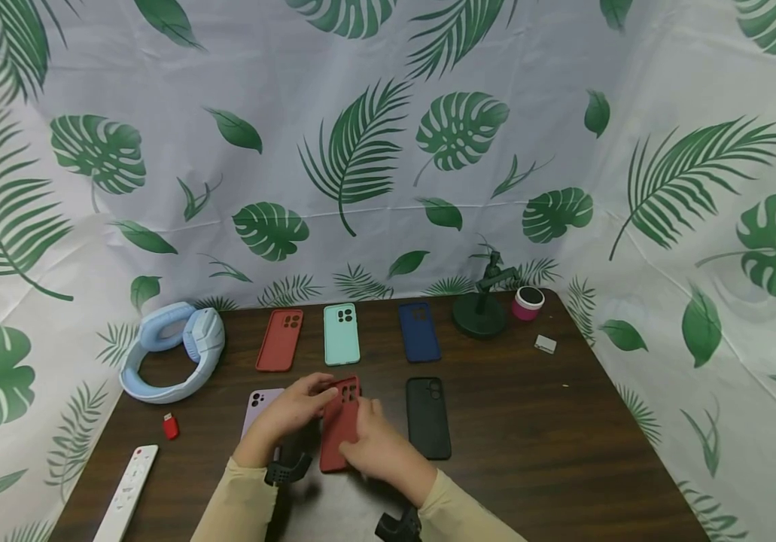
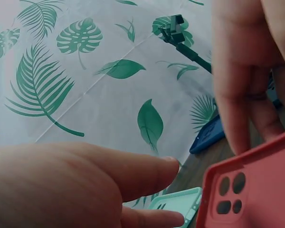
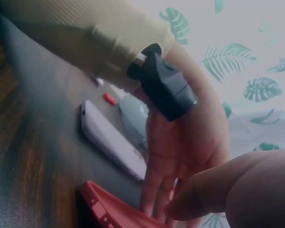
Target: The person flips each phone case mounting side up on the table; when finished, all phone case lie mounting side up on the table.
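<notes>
A red phone case (image 1: 339,430) with camera cutouts is held up at the front middle of the table, between both hands. My right hand (image 1: 381,444) grips it by its right side. The fingers of my left hand (image 1: 296,410) reach to its upper left corner. In the left wrist view, the left thumb (image 2: 147,173) lies straight, a small gap from the red case (image 2: 261,190). The right wrist view has the right thumb (image 3: 213,187) over the case (image 3: 118,213). A lilac phone case (image 1: 260,400) is partly hidden beneath the left hand.
Behind the hands lie another red case (image 1: 279,342), a mint case (image 1: 342,336) and a blue case (image 1: 419,333). A black case (image 1: 428,421) lies to the right. Around them are blue headphones (image 1: 208,342), a remote (image 1: 126,489), a green stand (image 1: 479,316) and a pink jar (image 1: 526,305).
</notes>
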The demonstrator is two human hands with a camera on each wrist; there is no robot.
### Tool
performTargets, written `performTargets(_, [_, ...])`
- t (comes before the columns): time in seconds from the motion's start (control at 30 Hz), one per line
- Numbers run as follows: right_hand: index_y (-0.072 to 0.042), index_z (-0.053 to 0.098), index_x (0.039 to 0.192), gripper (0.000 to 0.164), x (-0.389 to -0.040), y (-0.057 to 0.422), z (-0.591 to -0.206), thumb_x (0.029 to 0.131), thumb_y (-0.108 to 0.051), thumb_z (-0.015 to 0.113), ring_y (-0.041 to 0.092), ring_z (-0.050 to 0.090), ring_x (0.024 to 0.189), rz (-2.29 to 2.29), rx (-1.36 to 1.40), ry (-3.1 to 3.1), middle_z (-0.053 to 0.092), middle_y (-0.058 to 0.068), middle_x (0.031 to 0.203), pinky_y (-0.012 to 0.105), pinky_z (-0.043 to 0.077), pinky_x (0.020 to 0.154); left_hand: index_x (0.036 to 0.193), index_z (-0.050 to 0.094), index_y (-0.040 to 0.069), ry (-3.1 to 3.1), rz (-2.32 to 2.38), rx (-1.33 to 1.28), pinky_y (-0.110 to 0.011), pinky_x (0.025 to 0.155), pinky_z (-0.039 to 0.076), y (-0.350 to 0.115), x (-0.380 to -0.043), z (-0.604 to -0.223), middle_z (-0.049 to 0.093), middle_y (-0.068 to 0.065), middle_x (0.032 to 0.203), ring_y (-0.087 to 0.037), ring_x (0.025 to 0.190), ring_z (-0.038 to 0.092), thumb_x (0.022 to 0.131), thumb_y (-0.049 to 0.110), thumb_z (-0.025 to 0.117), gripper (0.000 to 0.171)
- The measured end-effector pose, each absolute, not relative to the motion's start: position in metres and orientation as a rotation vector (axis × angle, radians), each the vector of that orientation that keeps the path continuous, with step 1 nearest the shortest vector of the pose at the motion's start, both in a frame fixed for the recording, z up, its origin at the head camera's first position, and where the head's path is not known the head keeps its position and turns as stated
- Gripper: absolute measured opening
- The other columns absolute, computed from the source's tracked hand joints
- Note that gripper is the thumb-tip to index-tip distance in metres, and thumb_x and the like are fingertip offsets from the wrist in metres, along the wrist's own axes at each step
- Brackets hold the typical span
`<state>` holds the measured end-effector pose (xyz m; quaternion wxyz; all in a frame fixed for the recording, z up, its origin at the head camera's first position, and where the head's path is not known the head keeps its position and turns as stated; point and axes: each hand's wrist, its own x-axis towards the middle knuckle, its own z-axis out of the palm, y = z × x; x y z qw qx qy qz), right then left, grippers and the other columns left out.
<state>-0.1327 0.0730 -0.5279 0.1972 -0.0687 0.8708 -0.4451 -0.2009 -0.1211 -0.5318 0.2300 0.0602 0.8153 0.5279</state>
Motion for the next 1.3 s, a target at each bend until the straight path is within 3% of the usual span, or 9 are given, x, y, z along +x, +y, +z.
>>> performTargets(0.1, [0.003,0.029,0.153,0.079,-0.133,0.074,-0.531,0.089,-0.024,0.068,0.021,0.059,0.072,-1.220,-0.175,2.453,0.038,0.016,0.127,0.032,0.049,0.063,0.145,0.050,0.001,2.257,1.447,0.123,-0.048,0.094,0.057,-0.120,-0.200,-0.531,0.055,-0.021,0.143,-0.034,0.123,0.061,0.104,0.029,0.058,0.050])
performTargets(0.23, [0.004,0.038,0.147,0.072,-0.135,0.073,-0.539,0.088,-0.026,0.069,0.022,0.053,0.087,-1.192,-0.158,2.518,0.039,0.012,0.120,0.033,0.047,0.071,0.143,0.050,0.000,2.251,1.440,0.087,-0.049,0.090,0.058,-0.119,-0.198,-0.529,0.057,-0.020,0.141,-0.033,0.119,0.062,0.104,0.028,0.057,0.049])
performTargets(0.43, [0.001,0.042,0.147,0.070,-0.135,0.073,-0.546,0.087,-0.023,0.068,0.022,0.050,0.095,-1.276,-0.156,2.531,0.042,0.012,0.118,0.037,0.047,0.079,0.141,0.052,0.000,2.233,1.454,0.062,-0.049,0.084,0.060,-0.118,-0.196,-0.529,0.057,-0.020,0.139,-0.032,0.115,0.063,0.104,0.027,0.058,0.046])
performTargets(0.63, [-0.002,0.040,0.149,0.070,-0.135,0.075,-0.546,0.089,-0.023,0.068,0.023,0.051,0.096,-1.277,-0.176,2.520,0.042,0.012,0.118,0.039,0.048,0.080,0.141,0.052,0.001,2.282,1.432,0.089,-0.050,0.090,0.057,-0.119,-0.195,-0.528,0.056,-0.019,0.140,-0.033,0.120,0.060,0.104,0.028,0.058,0.047])
performTargets(0.87, [-0.002,0.042,0.148,0.067,-0.137,0.076,-0.538,0.092,-0.028,0.068,0.022,0.056,0.091,-1.311,-0.166,2.538,0.043,0.013,0.119,0.034,0.051,0.072,0.141,0.056,0.009,2.488,1.270,0.184,-0.056,0.105,0.047,-0.124,-0.193,-0.513,0.059,-0.013,0.140,-0.036,0.134,0.053,0.103,0.038,0.057,0.047])
performTargets(0.97, [-0.002,0.043,0.147,0.067,-0.138,0.076,-0.534,0.093,-0.032,0.068,0.021,0.058,0.088,-1.297,-0.181,2.570,0.044,0.013,0.119,0.033,0.052,0.070,0.141,0.056,0.011,2.505,1.290,0.214,-0.055,0.105,0.048,-0.127,-0.191,-0.505,0.060,-0.010,0.139,-0.035,0.133,0.055,0.103,0.040,0.057,0.048])
performTargets(1.17, [-0.002,0.047,0.142,0.065,-0.141,0.071,-0.520,0.095,-0.041,0.067,0.021,0.061,0.096,-1.210,-0.232,2.648,0.049,0.013,0.122,0.038,0.054,0.080,0.137,0.059,0.021,2.515,1.331,0.288,-0.053,0.102,0.050,-0.129,-0.181,-0.496,0.058,-0.005,0.139,-0.034,0.131,0.057,0.101,0.043,0.060,0.042])
performTargets(1.3, [-0.005,0.047,0.141,0.063,-0.144,0.065,-0.513,0.095,-0.044,0.065,0.019,0.060,0.094,-1.186,-0.264,2.641,0.049,0.011,0.123,0.037,0.053,0.077,0.137,0.058,0.025,2.503,1.344,0.368,-0.055,0.103,0.049,-0.134,-0.179,-0.495,0.055,-0.005,0.143,-0.033,0.133,0.055,0.101,0.044,0.060,0.041])
